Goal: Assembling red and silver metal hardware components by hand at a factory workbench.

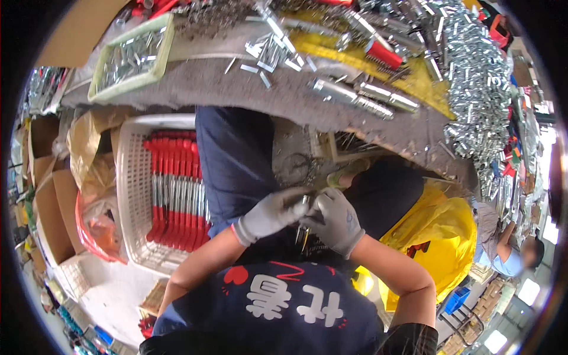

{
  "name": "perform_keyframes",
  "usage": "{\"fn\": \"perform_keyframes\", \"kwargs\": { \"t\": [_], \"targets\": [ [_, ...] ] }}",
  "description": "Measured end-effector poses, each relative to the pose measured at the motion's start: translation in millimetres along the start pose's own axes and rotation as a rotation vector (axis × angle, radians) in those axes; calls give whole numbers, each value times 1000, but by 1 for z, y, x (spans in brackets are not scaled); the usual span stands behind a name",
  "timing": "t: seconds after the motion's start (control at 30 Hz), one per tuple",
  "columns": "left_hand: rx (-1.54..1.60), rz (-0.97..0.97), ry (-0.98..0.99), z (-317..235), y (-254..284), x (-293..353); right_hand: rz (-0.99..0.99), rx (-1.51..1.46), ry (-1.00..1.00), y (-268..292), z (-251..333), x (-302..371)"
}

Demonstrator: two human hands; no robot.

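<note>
Two gloved hands: close together above the lap, between the dark-trousered legs.
Metal piece [302, 236]: slim and shiny, between and just below the hands; its long axis runs nearly straight from the person's body toward the counter [195, 83], near end toward the chest; the gloves partly hide its far end.
Left hand [269, 216]: half curled, fingertips at the piece's far end; whether they grip it, I cannot tell.
Right hand [336, 222]: curled nearly closed, thumb and fingers pinched on the piece.
White basket [128, 189]: left of the legs, holding a row of red-handled tools [180, 186], lengthwise toward the counter.
</note>
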State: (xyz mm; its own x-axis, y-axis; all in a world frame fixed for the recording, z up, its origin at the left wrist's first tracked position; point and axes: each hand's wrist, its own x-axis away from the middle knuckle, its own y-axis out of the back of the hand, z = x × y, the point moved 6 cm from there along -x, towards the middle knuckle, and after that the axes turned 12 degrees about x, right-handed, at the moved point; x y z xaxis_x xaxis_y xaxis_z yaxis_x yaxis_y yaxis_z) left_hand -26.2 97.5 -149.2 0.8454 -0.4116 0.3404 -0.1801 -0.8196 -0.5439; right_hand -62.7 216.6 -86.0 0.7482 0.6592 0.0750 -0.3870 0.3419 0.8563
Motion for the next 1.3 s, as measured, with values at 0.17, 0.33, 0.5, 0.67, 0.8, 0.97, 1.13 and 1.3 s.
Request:
{"fn": "perform_keyframes", "kwargs": {
  "t": [0.17, 0.33, 0.5, 0.67, 0.8, 0.97, 1.13, 1.3],
  "targets": [
    [122, 15, -33, 6, 5, 1, -210, -44, 196, 99, -9, -50],
    [415, -22, 166, 16, 5, -1, -309, 847, 50, 179, -47, -142],
    [580, -114, 126, 16, -7, 3, -196, 923, -46, 195, -76, -168],
    [507, -68, 99, 12, -23, 7, -546, 337, -62, 224, -126, -98],
    [476, 5, 92, 11, -36, 16, -551, -563, -123, 195, -105, -52],
    [481, 96, 183, 40, -56, 20, -587, -738, 39, 178, -66, -20],
    [321, 150, 274, 48, -71, 18, -418, -1051, -1, 80, -42, -2],
    [185, 133, 379, 44, -74, 19, -236, -987, -199, 14, -37, 13]
  ]
}}
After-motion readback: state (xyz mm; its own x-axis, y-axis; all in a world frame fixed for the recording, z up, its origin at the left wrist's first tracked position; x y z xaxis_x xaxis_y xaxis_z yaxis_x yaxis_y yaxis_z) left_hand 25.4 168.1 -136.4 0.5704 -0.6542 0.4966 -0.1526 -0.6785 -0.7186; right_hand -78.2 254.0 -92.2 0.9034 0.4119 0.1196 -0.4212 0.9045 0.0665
